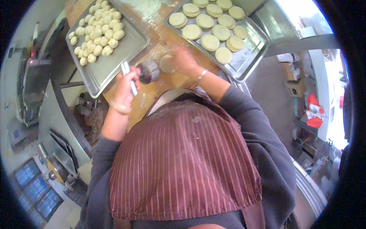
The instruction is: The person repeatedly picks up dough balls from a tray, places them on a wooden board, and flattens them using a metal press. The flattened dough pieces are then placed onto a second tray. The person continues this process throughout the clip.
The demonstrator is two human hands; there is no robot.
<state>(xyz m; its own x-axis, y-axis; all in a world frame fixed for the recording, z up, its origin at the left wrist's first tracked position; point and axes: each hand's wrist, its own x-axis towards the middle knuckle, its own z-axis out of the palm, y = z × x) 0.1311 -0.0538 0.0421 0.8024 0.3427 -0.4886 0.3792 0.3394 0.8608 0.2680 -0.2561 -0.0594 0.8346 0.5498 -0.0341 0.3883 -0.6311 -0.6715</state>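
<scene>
My left hand (pixel 127 83) grips the pale handle of a tool with a thick, dark round head (pixel 149 71); its exact kind is unclear. Just right of that head, a flat dough disc (pixel 167 63) lies on the floured wooden worktop (pixel 140 96). My right hand (pixel 184 60) is blurred at the disc's right edge, and whether its fingers pinch the dough is hidden. Dough balls (pixel 97 38) crowd a metal tray (pixel 125 45) beyond my left hand. Several stacks of flat dough rounds (pixel 209 43) sit on another metal tray (pixel 251 43) beyond my right hand.
Loose flour (pixel 150 10) is spread on the worktop between the trays. A striped apron (pixel 183 160) covers my front, close to the worktop's near edge. To the right lie grey floor (pixel 268 83) and a red and white bag (pixel 314 111).
</scene>
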